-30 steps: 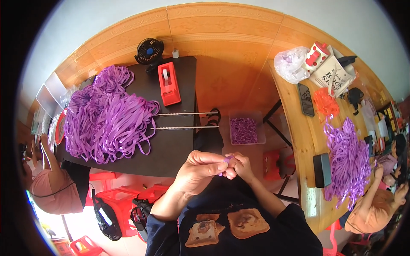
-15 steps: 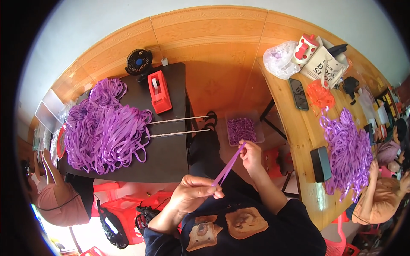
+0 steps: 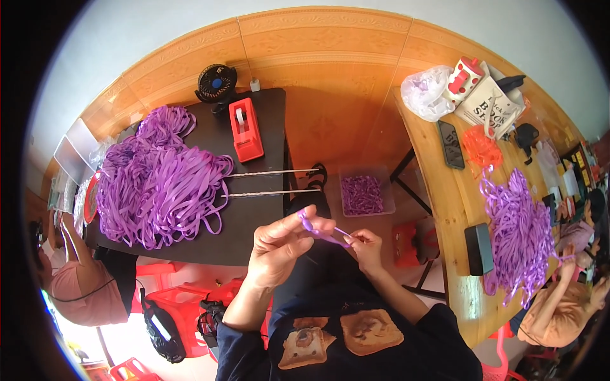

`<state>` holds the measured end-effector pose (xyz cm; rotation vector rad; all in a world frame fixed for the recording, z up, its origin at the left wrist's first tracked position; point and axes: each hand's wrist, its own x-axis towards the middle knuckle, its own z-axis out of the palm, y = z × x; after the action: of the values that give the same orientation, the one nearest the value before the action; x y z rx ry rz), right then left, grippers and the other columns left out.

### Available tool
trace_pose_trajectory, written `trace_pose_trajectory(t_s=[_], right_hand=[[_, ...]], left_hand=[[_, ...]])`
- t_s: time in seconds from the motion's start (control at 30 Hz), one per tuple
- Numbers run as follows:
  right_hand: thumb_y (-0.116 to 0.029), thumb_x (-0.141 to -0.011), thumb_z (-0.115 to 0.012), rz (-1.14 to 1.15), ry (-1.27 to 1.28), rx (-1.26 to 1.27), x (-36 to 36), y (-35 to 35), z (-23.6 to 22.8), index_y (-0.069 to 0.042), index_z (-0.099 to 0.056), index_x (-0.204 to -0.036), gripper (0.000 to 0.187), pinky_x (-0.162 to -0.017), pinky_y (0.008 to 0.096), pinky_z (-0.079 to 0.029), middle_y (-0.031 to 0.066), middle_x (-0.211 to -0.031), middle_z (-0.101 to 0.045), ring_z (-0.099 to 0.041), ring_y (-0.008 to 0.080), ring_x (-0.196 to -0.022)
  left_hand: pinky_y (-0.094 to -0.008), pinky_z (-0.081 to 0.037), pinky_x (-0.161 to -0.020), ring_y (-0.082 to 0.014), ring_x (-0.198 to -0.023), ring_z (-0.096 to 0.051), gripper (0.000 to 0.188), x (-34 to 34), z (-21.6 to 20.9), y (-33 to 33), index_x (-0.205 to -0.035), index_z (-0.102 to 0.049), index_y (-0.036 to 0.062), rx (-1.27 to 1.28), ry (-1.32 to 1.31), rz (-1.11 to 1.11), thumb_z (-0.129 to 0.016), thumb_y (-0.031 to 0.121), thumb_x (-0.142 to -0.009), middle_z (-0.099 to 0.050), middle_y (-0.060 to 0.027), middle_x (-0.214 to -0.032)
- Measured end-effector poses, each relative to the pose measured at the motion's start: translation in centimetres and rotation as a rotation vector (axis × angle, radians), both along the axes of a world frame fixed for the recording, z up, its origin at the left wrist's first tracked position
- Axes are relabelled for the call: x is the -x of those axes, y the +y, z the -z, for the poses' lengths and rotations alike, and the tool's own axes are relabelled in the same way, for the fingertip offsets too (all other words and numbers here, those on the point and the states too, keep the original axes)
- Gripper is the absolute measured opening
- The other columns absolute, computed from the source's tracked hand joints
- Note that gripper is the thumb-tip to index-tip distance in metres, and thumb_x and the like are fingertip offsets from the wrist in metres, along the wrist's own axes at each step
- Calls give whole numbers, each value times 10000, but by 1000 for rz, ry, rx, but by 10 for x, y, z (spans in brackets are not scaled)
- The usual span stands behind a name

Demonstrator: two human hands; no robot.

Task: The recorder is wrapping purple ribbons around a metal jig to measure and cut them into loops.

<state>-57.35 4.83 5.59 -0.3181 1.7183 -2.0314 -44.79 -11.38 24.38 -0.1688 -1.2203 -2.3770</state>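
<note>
A narrow purple ribbon is wound around the fingers of my left hand, which is raised in front of my lap with the fingers closed together. The stretch running to the right is pulled thin between the hands. My right hand pinches that end between thumb and fingertips, a little lower. Beyond my hands, a clear plastic bin holding small purple ribbon pieces sits on the floor.
Left, a dark table bears a heap of purple ribbon, two thin rods jutting past its edge, a red tape dispenser and a fan. Right, a wooden table holds more ribbon, a phone and bags. People sit at both sides.
My left hand has risen, and the ribbon now wraps its fingers. My right hand has moved lower; the ribbon was previously stretched as a flat double strand between both hands.
</note>
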Motion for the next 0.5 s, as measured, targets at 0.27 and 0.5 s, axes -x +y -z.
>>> trace_pose_trajectory(t_s=[0.27,0.5], right_hand=[[74,-765,-682,26,-111,-32,10,-11,0,-17,-645,-774,99,-557,181,-392,-14,-712,-603,-515,37,-614],[85,-795,-632,22,237,-69,0,-15,1,-23,-609,-759,116,-538,166,-343,-41,-680,-548,-461,13,-591]], left_hand=[[-276,-564,-727,-168,-808,-671,396,-2,8,5,-1205,-625,33,210,-136,-265,-605,-109,-836,-680,-172,-1036],[-291,-530,-565,-236,-605,-637,433,11,6,-2,-1076,-627,-44,1373,33,-1144,-519,-185,-681,-694,-181,-840]])
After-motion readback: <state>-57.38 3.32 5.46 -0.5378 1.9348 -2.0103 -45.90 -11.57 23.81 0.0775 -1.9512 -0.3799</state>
